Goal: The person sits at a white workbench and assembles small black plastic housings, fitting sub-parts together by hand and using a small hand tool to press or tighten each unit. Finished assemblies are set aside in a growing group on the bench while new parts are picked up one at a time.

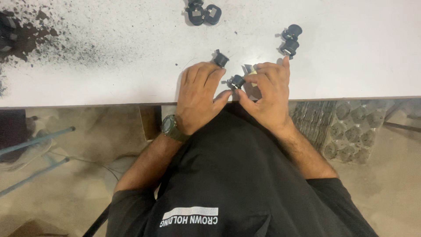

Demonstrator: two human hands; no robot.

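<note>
Both hands work at the near edge of the white table (109,83). The left hand (199,94) lies palm down, fingers bent, its thumb touching a small black part (237,81); its grip closes on nothing that shows. The right hand (268,94) pinches that part between thumb and fingers. Just beyond the left fingertips lies a second part (221,59). Farther off sit a pair (290,39) and another pair (204,13), with black dust (30,35) far left.
</note>
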